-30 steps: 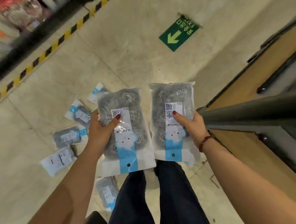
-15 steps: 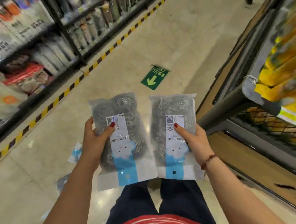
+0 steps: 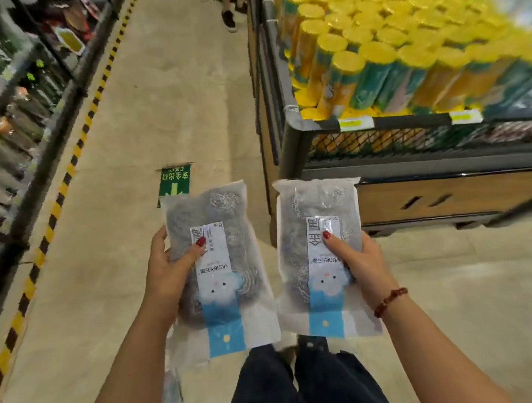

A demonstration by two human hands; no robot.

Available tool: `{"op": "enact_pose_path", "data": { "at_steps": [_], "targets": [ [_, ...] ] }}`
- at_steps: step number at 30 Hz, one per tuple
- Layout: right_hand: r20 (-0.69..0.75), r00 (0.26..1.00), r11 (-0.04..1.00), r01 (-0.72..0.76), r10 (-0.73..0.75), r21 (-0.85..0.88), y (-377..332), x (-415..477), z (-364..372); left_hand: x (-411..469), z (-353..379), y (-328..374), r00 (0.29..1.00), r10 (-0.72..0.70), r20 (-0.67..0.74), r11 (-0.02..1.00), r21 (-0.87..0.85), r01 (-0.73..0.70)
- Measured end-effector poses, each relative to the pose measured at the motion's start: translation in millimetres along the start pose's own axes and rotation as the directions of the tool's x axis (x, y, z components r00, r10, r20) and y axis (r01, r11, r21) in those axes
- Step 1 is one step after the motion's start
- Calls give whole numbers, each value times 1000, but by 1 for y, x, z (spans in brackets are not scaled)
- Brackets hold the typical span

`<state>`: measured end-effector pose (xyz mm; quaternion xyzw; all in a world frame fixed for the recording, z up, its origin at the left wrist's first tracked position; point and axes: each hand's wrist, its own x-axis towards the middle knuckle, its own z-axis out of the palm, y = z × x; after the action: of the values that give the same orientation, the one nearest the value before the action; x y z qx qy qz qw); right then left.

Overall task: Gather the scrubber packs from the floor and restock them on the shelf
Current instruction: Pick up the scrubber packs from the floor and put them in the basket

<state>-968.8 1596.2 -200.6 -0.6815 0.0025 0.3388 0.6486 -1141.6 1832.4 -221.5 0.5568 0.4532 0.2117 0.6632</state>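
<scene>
I hold two clear packs of steel-wool scrubbers with white and blue labels, side by side at waist height. My left hand [image 3: 167,274] grips the left scrubber pack [image 3: 222,265] from its left edge, thumb on the label. My right hand [image 3: 359,262] grips the right scrubber pack [image 3: 318,254] from its right edge, thumb on the label. Part of another pack [image 3: 171,391] shows on the floor below my left forearm. The shelf [image 3: 411,169] stands ahead to the right, its front rail just beyond the right pack.
Yellow-capped rolls [image 3: 405,55] fill the shelf's top tier. A second rack of goods [image 3: 17,122] lines the left side behind a yellow-black floor stripe [image 3: 71,159]. A green exit sticker [image 3: 175,183] marks the aisle floor. Someone's foot [image 3: 229,20] stands far up the aisle.
My view has lifted from the floor and turned right toward the shelf. The loose packs on the floor have dropped out of sight. Both hands keep their grip on the packs.
</scene>
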Motion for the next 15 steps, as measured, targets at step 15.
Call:
{"op": "enact_pose_path", "data": {
  "at_steps": [15],
  "targets": [
    [-542,840,959,177,-31,219,28,-117,-245,-81,259,1,822,49,567,967,179,-181]
  ]
}}
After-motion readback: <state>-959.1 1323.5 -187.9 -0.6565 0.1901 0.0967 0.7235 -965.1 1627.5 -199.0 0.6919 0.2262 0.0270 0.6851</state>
